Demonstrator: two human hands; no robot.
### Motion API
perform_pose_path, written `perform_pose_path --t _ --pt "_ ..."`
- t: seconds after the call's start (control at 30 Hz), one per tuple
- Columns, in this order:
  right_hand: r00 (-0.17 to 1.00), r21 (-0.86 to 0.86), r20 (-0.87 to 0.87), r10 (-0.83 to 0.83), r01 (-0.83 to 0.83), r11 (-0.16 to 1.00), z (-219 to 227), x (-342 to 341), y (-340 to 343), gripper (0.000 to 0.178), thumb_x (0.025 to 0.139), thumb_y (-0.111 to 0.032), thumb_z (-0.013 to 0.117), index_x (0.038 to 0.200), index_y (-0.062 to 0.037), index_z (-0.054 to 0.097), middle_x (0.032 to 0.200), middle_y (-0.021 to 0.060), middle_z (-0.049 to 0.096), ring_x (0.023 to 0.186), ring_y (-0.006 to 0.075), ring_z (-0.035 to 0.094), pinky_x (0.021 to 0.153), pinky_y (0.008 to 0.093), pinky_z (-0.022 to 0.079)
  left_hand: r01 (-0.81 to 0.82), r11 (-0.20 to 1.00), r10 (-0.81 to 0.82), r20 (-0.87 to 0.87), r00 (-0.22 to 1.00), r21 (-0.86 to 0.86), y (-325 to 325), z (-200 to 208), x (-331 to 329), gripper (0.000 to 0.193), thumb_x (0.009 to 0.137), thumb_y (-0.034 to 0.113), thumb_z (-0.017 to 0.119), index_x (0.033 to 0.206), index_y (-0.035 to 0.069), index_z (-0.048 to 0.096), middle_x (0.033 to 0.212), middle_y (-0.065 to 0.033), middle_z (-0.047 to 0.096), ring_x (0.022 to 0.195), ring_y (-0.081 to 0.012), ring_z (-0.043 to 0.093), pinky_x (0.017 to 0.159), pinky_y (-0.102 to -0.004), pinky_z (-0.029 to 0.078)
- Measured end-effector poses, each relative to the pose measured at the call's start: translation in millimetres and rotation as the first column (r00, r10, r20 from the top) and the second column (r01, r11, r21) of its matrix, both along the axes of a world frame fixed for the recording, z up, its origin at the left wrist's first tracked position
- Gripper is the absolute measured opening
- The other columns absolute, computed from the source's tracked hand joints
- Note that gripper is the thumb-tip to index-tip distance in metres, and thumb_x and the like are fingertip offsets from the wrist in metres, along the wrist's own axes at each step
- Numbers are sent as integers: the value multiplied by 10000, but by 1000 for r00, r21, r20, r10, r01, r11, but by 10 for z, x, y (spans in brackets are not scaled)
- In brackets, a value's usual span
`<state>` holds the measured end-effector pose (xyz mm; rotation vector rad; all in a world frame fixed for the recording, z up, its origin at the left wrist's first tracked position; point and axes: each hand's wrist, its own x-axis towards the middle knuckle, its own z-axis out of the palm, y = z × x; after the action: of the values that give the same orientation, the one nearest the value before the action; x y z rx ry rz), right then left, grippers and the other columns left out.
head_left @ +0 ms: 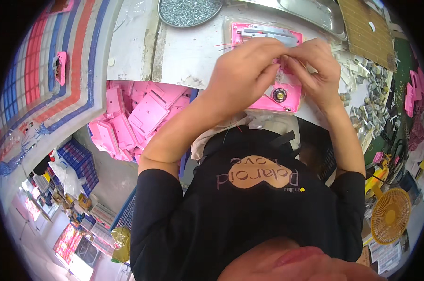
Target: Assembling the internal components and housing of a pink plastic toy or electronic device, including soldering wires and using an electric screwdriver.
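A pink plastic casing lies on the white worktable in front of me, partly covered by my hands. A light grey part sits across its far end, and a round black piece with a brass-coloured centre is at its near end. My left hand is closed in a pinch above the casing. Against its fingertips, my right hand pinches too. Whatever lies between the fingers is too small and hidden to name. Thin red and dark wires stick out to the left of the casing.
Beyond the hands stand a round metal dish of screws and a metal tray. Small metal motors and white plastic pieces are heaped at right. Several pink casings are piled below the table's left edge. A yellow fan stands lower right.
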<state>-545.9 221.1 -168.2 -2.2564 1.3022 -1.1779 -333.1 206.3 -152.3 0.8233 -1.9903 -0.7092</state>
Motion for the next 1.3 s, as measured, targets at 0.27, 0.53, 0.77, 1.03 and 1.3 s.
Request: perform_pose_path --t 0.27,0.53,0.77,1.03,1.3 --pt "969 45 234 -75 66 997 -34 -105 156 224 730 1 820 934 -63 754 895 50 737 806 227 657 775 351 503 91 952 -103 25 994 293 -158 -34 -210 124 871 57 722 984 10 750 821 -117 731 703 -218 728 641 -324 577" --pt "987 -299 -149 -56 9 954 -53 -172 242 348 615 -59 839 936 -142 733 1152 39 714 1028 307 599 843 396 511 136 626 -288 67 955 768 -293 202 -115 136 955 36 676 1062 -33 724 873 -56 737 776 -99 716 697 -249 607" --pt "981 -159 -127 -150 129 979 129 -431 495 279 697 -30 822 950 -119 741 1149 64 714 1070 331 615 906 413 509 114 762 -210 77 975 637 -205 154 -147 103 909 62 708 974 -15 725 784 -65 718 663 -109 687 617 -256 549" --pt "-68 560 793 -605 472 681 -214 -2989 2486 149 1010 -105 626 1062 34 612 1054 165 655 874 234 583 832 388 509 49 996 -65 203 977 81 -77 47 -197 79 834 62 777 872 48 709 812 -37 670 702 -150 626 661 -290 481" --pt "93 439 586 -805 799 412 -173 -4204 2688 246 1049 -192 542 1132 36 585 1034 188 641 881 269 585 792 406 493 23 987 22 280 960 -158 -97 -174 -364 132 709 115 807 770 124 691 946 -8 587 883 -236 513 811 -391 354"
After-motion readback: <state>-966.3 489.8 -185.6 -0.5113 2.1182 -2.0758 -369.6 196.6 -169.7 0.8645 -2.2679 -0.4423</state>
